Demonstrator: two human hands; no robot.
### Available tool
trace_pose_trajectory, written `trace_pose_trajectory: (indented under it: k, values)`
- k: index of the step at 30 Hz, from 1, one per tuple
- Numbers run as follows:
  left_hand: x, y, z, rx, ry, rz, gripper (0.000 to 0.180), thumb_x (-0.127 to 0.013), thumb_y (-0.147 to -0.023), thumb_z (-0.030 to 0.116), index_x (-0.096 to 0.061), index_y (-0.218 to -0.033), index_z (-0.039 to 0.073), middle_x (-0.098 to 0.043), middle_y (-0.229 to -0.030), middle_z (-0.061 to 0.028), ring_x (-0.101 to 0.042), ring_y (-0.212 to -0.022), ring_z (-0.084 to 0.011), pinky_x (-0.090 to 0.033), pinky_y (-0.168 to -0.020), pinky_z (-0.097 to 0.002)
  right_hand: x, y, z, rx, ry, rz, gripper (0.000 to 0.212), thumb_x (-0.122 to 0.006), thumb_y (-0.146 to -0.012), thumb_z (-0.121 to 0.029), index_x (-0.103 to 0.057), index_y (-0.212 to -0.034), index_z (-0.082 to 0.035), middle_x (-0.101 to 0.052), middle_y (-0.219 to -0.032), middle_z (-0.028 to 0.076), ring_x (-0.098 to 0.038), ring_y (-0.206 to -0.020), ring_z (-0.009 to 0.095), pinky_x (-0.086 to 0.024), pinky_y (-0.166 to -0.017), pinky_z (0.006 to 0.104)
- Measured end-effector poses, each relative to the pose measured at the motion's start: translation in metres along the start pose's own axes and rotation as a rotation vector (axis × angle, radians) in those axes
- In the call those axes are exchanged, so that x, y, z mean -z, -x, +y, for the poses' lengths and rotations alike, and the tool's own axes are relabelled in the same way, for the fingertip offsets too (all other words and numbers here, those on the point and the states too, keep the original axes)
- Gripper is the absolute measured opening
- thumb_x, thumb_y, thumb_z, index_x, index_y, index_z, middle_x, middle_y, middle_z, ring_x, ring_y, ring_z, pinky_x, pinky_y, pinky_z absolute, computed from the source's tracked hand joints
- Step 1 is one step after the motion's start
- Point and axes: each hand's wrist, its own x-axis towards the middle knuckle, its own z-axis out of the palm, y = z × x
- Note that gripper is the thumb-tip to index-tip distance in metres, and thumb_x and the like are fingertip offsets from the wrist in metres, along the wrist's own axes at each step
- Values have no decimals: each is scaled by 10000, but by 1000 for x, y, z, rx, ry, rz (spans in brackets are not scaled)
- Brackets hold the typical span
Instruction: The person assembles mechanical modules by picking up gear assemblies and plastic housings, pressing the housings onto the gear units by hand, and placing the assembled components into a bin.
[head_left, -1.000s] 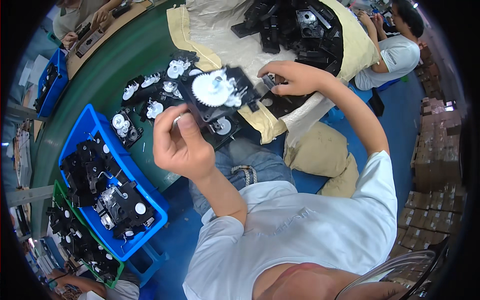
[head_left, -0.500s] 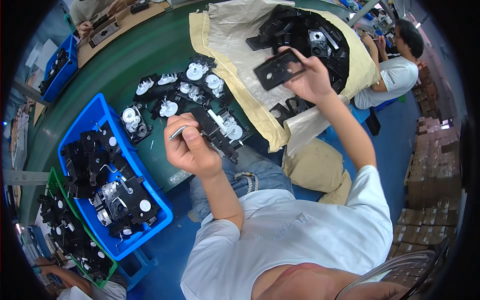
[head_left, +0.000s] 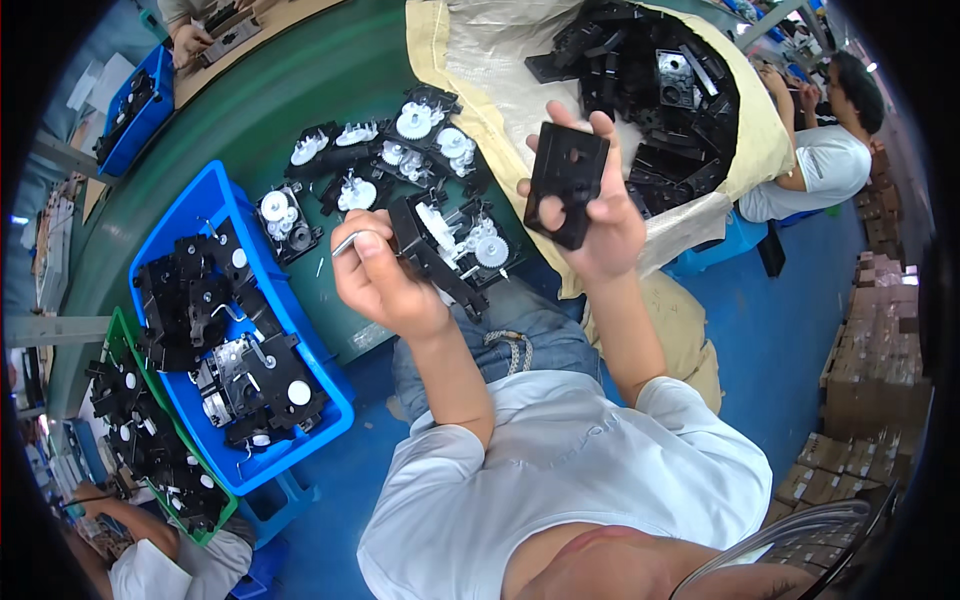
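Note:
My left hand (head_left: 392, 283) is closed on a black gear assembly (head_left: 440, 245) with white gears, held above my lap. A thin metal rod (head_left: 347, 243) pokes out between its thumb and fingers; whether the rod is fixed to the assembly I cannot tell. In my right hand (head_left: 612, 225) is a black plastic cover plate (head_left: 570, 180), tilted nearly upright, with a large round hole near its lower end. The fingers grip it from behind and along its edges. Beyond the left hand, several similar gear assemblies (head_left: 402, 158) lie on the green table (head_left: 250, 120).
A blue bin (head_left: 345, 410) full of black assemblies stands at the left, beside a green crate (head_left: 125, 325) of similar parts. At the back right, a yellowish sack (head_left: 765, 120) lies open with black plastic parts (head_left: 640, 80). Another person (head_left: 820, 150) sits beyond it.
My right hand has come away from the sack toward me, turning the cover plate more upright. The gear assembly in my left hand has tilted slightly. The whole view has shifted a little.

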Motion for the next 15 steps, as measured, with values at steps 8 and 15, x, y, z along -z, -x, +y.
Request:
trace_pose_trajectory:
  k: [8,15]
  values:
    - [-7,0,9,116,-155,-38,217,-436,-958,174,-510,-797,49,-468,-756,-26,-365,-685,-106,-319,-654,-232,-21,16,23,-3,427,-196,762,-576,-700,-361,-345,-1372,-86,-367,-1436,236,-490,-1151,324,-463,-911,402]
    - [-10,2,13,153,-221,-51,237,-438,-962,180,-519,-784,45,-458,-731,-15,-352,-654,-98,-308,-616,-224,-29,20,32,1,378,-187,755,-529,-733,-372,-354,-1374,-13,-380,-1436,175,-422,-1188,265,-344,-1034,408]
